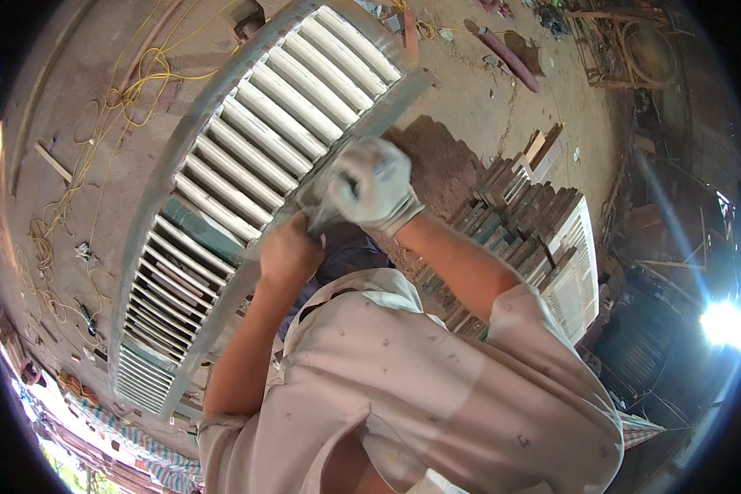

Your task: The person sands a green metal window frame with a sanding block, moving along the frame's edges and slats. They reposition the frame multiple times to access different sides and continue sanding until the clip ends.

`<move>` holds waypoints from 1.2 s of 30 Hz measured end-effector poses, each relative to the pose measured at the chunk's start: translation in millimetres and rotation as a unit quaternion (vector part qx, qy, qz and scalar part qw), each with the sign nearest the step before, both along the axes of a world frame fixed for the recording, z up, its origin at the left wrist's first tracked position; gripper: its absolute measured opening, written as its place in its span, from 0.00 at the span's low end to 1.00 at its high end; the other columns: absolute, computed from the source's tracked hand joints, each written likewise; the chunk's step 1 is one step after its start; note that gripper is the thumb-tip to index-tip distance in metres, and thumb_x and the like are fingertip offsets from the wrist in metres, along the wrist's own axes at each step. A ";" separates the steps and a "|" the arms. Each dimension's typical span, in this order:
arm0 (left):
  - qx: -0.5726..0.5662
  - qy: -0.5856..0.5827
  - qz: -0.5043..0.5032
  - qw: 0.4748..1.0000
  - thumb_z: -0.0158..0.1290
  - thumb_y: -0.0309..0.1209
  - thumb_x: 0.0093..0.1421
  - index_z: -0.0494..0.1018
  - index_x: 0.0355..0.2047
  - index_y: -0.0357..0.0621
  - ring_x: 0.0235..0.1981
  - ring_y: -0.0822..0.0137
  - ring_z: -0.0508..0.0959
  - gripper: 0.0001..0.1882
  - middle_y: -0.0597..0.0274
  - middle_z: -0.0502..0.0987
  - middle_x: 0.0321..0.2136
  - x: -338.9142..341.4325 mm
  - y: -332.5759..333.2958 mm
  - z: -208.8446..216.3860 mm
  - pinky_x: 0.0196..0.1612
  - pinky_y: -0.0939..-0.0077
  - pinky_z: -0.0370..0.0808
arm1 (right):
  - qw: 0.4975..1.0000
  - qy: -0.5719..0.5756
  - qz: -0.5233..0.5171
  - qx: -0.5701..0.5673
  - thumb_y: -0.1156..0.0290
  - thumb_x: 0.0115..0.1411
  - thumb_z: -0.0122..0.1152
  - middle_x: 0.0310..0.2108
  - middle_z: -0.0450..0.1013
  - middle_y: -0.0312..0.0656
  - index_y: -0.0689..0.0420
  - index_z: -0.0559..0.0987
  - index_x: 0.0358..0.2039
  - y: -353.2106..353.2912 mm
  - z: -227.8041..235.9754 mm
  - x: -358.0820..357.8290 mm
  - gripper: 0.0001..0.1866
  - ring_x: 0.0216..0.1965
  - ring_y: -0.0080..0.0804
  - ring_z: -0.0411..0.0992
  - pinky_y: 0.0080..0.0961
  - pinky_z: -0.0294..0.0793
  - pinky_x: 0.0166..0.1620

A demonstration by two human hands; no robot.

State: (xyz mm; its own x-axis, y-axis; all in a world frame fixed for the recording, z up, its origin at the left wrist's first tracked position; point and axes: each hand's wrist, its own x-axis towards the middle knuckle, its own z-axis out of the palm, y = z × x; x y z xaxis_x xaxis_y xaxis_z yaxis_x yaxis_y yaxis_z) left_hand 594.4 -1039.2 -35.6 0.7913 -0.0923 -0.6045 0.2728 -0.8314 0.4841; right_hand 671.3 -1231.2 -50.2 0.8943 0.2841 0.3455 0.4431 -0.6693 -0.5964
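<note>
A long louvered shutter [259,123], with a grey-green frame and white slats, slants across the view in front of me. My right hand [372,183], in a white glove, is curled closed at the shutter's near edge and slightly blurred. Just left of it, my bare left hand [291,249] presses its fingers together by the same edge. A greyish, smeared shape lies between the two hands; I cannot make out what it is or which hand grips it.
To the right stand stacked wooden pieces [490,218] and a white louvered panel [576,284]. Tangled yellow cord [148,76] and a wooden stick [53,163] lie on the floor at left. A dark reddish roll [509,59] lies beyond. A bright light [727,325] glares at far right.
</note>
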 end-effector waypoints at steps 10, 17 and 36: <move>-0.099 -0.043 -0.056 0.993 0.59 0.30 0.59 0.83 0.45 0.39 0.43 0.39 0.87 0.15 0.35 0.86 0.39 133.6 -145.0 -14.3 0.48 0.47 0.85 | 0.994 0.064 -0.069 -0.047 0.66 0.63 0.59 0.36 0.82 0.50 0.57 0.85 0.35 -165.8 -4.7 123.0 0.10 0.40 0.52 0.82 0.41 0.81 0.46; -0.133 -0.039 -0.041 0.989 0.60 0.31 0.59 0.83 0.43 0.37 0.43 0.37 0.87 0.14 0.36 0.86 0.39 137.0 -153.7 -20.0 0.49 0.49 0.85 | 0.996 0.072 -0.017 -0.050 0.70 0.64 0.59 0.39 0.83 0.49 0.60 0.85 0.39 -186.7 -13.6 138.3 0.10 0.41 0.51 0.82 0.37 0.80 0.48; -0.093 -0.011 0.073 0.993 0.59 0.29 0.59 0.80 0.40 0.41 0.39 0.42 0.88 0.10 0.40 0.86 0.33 -94.9 68.4 -8.1 0.44 0.50 0.85 | 0.897 0.102 0.349 -0.250 0.51 0.49 0.79 0.49 0.77 0.44 0.55 0.80 0.49 63.8 39.2 -26.7 0.32 0.51 0.44 0.76 0.43 0.79 0.51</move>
